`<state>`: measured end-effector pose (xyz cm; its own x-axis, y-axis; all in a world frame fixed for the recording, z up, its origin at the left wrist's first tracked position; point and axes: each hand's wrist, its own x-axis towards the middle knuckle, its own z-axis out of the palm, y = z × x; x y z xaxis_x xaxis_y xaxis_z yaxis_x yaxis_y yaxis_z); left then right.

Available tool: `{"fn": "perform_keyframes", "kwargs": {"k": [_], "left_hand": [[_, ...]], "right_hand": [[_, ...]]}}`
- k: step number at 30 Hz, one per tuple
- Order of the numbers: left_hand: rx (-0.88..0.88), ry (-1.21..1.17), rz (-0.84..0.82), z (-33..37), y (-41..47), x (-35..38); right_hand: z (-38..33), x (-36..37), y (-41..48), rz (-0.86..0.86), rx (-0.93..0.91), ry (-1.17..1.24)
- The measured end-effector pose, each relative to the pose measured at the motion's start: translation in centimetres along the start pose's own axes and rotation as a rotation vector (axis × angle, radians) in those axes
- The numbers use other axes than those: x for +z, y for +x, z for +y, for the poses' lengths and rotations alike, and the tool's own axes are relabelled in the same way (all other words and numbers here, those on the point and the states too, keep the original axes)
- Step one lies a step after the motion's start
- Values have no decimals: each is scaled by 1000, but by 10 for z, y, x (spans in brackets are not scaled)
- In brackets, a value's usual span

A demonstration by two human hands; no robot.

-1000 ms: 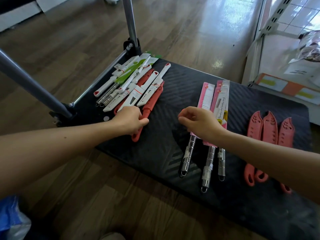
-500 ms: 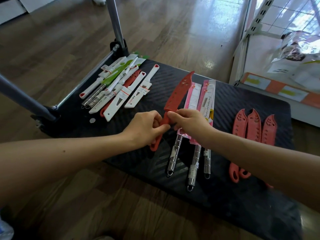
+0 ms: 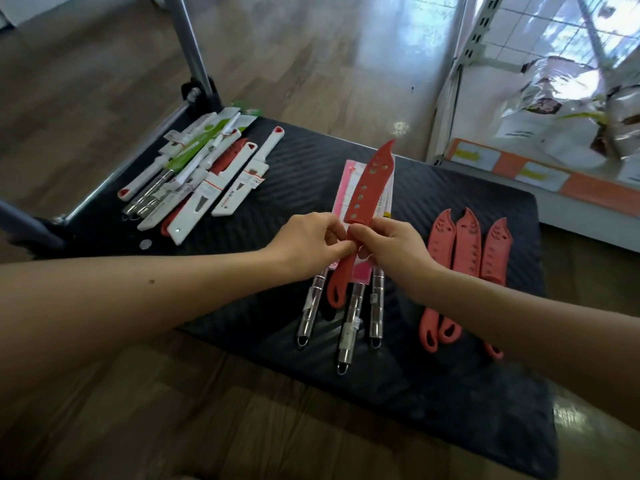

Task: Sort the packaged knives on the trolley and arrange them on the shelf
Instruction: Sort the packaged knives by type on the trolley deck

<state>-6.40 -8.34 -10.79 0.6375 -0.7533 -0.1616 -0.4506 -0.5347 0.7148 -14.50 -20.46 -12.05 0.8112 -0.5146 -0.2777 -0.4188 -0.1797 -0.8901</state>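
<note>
**Both hands on one red knife above the trolley**

Your left hand [image 3: 311, 242] and right hand [image 3: 391, 247] meet over the middle of the trolley [image 3: 450, 393]. Both pinch the same red knife [image 3: 375, 181] where its perforated sheath meets the handle. The tip points away from you, and the looped handle end hangs below your fingers.

You hold it above three steel-handled knives [image 3: 348, 336] in pink card packaging, which lie side by side on the black ribbed deck. To their right, three more red sheathed knives [image 3: 468, 244] lie in a close row, and your right forearm covers part of their handles. At the far left corner, by the trolley's upright bars, sits a loose pile of white and green packaged knives [image 3: 207, 181].

The shelf [image 3: 502, 164], edged with orange and white labels, stands beyond the trolley's far right side and carries crinkled bags [image 3: 554, 109].
</note>
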Motion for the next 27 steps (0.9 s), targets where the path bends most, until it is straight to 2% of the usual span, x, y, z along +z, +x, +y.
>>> {"fn": "perform_keyframes", "kwargs": {"k": [4, 12, 22, 27], "left_hand": [[61, 57, -36, 15, 8, 14], [116, 159, -24, 36, 22, 32], [201, 263, 27, 36, 54, 23], [165, 264, 56, 23, 64, 16]], "right_hand": [[11, -25, -8, 47, 31, 1], [36, -80, -16, 171, 107, -266], [54, -92, -22, 185, 167, -265], [45, -83, -18, 240, 66, -410]]}}
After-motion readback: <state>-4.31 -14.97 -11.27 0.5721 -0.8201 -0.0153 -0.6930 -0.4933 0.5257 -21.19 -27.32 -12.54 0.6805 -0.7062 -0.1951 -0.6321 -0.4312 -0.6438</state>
